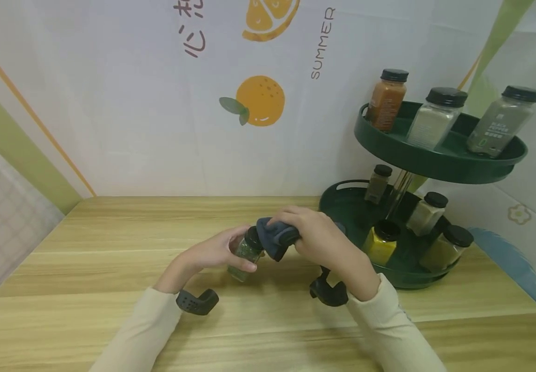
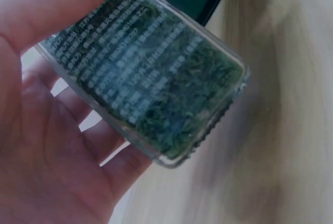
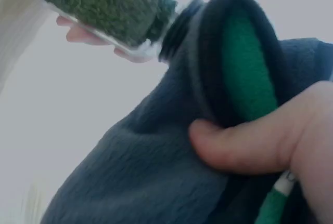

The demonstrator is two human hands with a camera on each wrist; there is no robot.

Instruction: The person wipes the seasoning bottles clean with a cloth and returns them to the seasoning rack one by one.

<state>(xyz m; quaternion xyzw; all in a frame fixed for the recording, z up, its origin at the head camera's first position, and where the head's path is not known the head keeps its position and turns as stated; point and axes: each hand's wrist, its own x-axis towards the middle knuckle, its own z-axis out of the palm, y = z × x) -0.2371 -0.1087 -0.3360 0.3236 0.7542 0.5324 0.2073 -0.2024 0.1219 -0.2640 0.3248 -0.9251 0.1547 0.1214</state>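
My left hand [image 1: 221, 249] grips a clear spice jar [image 1: 246, 254] tilted over the table, thumb on one side and fingers around the other. Dried green herb flakes fill the jar [image 2: 156, 73], and white print runs across its face. Bunched in my right hand [image 1: 316, 235] is a dark blue-grey cloth [image 1: 271, 238], which lies against the jar's black lid [image 1: 252, 237]. From the right wrist, the cloth [image 3: 140, 151] covers part of the lid [image 3: 178, 31], and a folded edge shows a green underside [image 3: 247, 65].
A dark green two-tier rack [image 1: 444, 168] stands at the right. Its upper tray bears an orange-red jar [image 1: 387, 101], a pale jar [image 1: 435, 121] and a black pepper jar [image 1: 500, 124]. Several more jars, one yellow [image 1: 381, 245], sit below. A printed curtain [image 1: 156, 129] hangs behind the wooden table [image 1: 110, 232].
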